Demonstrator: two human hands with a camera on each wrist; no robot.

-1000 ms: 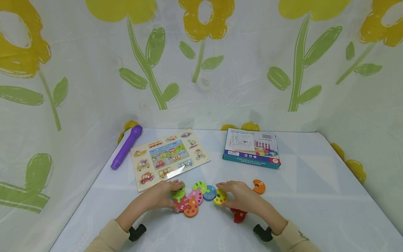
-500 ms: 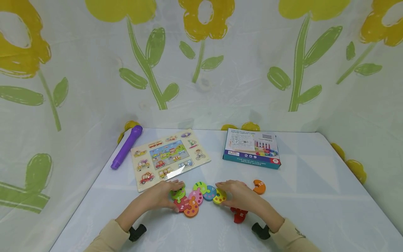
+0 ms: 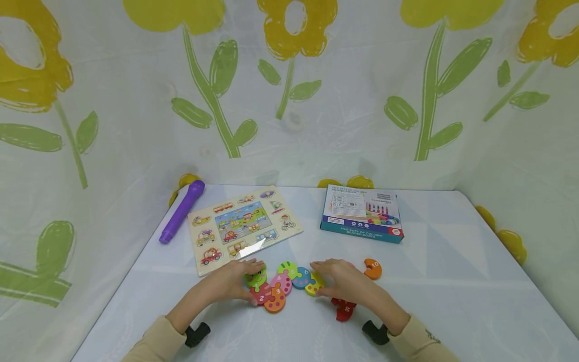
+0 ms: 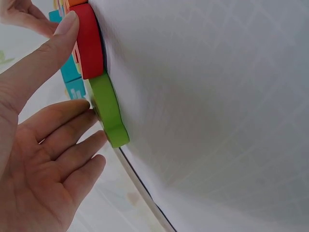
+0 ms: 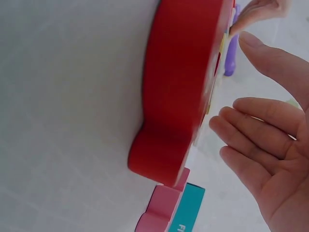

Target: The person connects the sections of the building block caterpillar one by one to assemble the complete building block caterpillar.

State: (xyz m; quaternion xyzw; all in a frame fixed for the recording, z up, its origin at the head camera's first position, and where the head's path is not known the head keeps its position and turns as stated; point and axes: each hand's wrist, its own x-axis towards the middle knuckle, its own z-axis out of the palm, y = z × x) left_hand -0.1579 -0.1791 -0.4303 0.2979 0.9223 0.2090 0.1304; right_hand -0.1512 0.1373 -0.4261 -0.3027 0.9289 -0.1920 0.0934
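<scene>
A chain of wooden caterpillar puzzle pieces curves across the table in the head view, from a green smiling head (image 3: 258,277) through a red 2 (image 3: 261,296) to a blue 6 (image 3: 301,278). My left hand (image 3: 231,281) holds the head end, fingers against the green head and thumb on the red piece (image 4: 91,46). Between right thumb and fingers, a yellow spotted piece (image 3: 313,286) is pinched against the blue one; my right hand (image 3: 346,282) partly hides it. Under that wrist lies a red 8 piece (image 3: 345,312). The right wrist view does not show the pinch clearly.
An orange 10 piece (image 3: 373,269) lies right of the right hand, and a pink piece (image 5: 161,203) shows in the right wrist view. Behind are a vehicle puzzle board (image 3: 205,208), a purple microphone-shaped stick (image 3: 182,213) and a bead-set box (image 3: 362,234).
The yellow piece has shifted slightly left and towards me with the right hand, up against the blue piece. My left hand and the head end have stayed in place.
</scene>
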